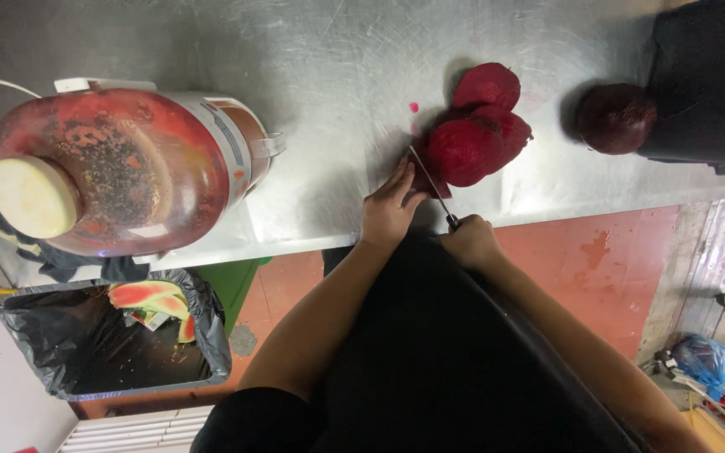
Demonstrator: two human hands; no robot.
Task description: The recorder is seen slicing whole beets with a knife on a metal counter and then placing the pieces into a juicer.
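Observation:
On a steel counter (329, 75) lie cut pieces of dark red beetroot (473, 144), with another cut half (487, 85) behind them. My right hand (470, 242) grips the handle of a knife (430, 179) whose blade slants up toward the beetroot pieces. My left hand (392, 205) rests on the counter with fingers flat beside the blade, touching a small beetroot slice. A whole unpeeled beetroot (615, 117) sits apart at the right.
A stained juicer (119, 168) with a white pusher stands on the counter's left. A black-lined bin (102, 344) with watermelon rinds sits below it. A black appliance (706, 75) fills the right corner. Red floor lies beyond the counter edge.

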